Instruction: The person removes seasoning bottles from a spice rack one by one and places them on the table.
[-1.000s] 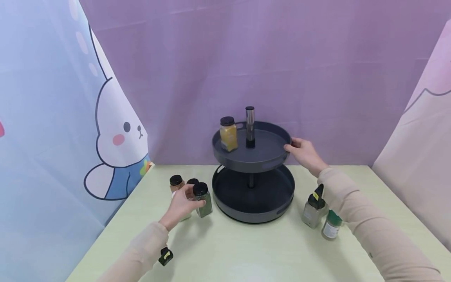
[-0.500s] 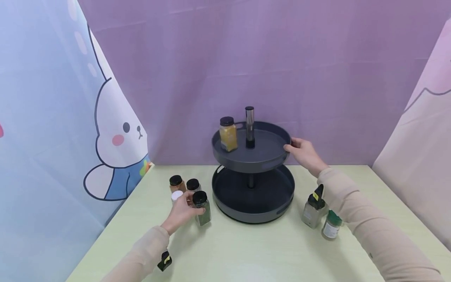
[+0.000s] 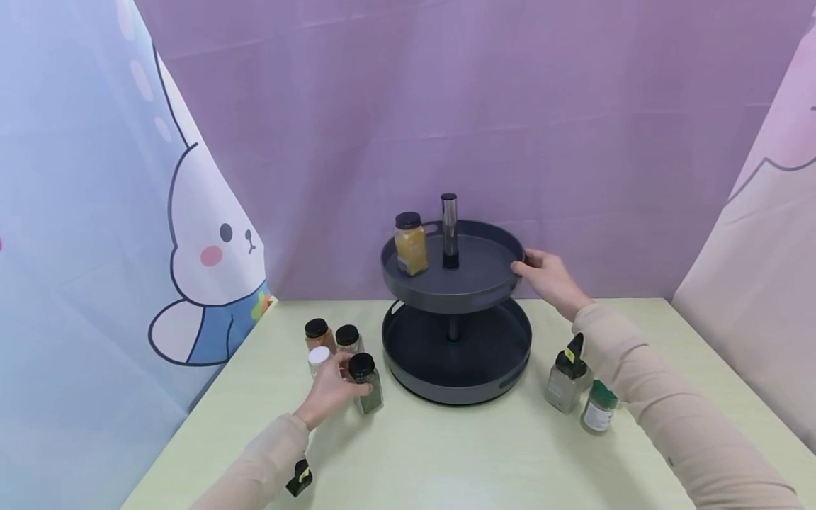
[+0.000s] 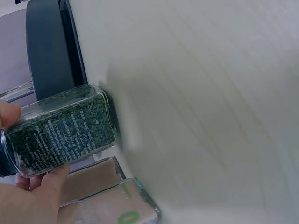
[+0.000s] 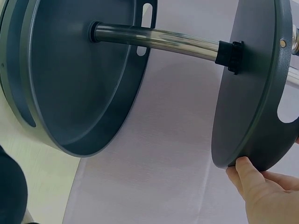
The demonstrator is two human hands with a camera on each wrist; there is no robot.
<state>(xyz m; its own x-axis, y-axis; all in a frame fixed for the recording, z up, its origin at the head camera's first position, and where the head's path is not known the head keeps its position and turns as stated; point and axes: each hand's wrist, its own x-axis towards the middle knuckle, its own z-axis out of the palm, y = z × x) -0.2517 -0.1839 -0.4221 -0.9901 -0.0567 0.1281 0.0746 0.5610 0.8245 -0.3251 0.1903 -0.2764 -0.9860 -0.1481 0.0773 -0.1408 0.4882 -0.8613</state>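
Note:
My left hand (image 3: 331, 389) grips a clear square spice jar of dried green herbs (image 4: 65, 130) with a black lid, thumb on one side and fingers on the other. The jar is upright, its base close to the table in the left wrist view. Just behind the hand stand a jar with orange-brown contents (image 3: 320, 338), a black-lidded jar (image 3: 348, 336) and a white-capped jar (image 3: 319, 354). My right hand (image 3: 548, 280) pinches the right rim of the upper tier of a dark grey two-tier turntable (image 3: 455, 301). A jar of yellow spice (image 3: 411, 251) stands on that tier.
Right of the turntable stand a grey-beige jar with a black flip top (image 3: 566, 386) and a green-capped jar (image 3: 599, 407). A black-topped item (image 3: 299, 478) is partly hidden by the left sleeve. Purple and printed cloths hang around the pale table (image 3: 446, 460).
My left hand has lowered the herb jar and drawn it slightly nearer, uncovering the white-capped jar behind it. The right hand stays on the upper rim.

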